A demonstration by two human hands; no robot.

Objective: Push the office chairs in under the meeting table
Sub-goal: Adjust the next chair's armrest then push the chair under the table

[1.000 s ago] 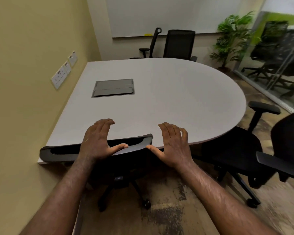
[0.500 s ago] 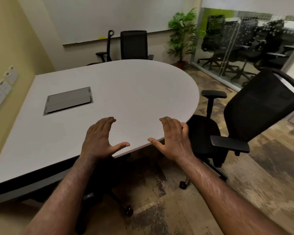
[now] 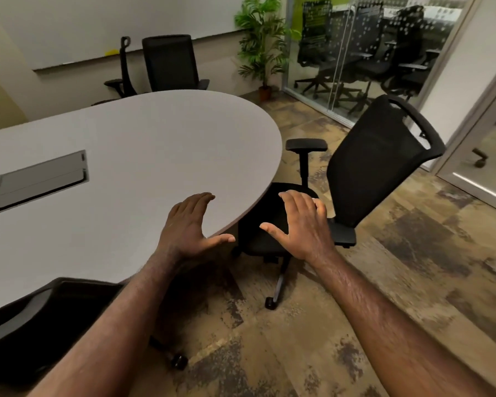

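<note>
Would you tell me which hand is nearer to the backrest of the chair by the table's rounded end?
Right. The right hand hovers over that chair's seat, just short of the backrest; the left hand is farther, over the table edge.

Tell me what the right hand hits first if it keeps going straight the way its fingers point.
Probably the black office chair: the open right hand points forward over its seat toward the armrest and backrest. Depth is unclear in this single view.
</note>
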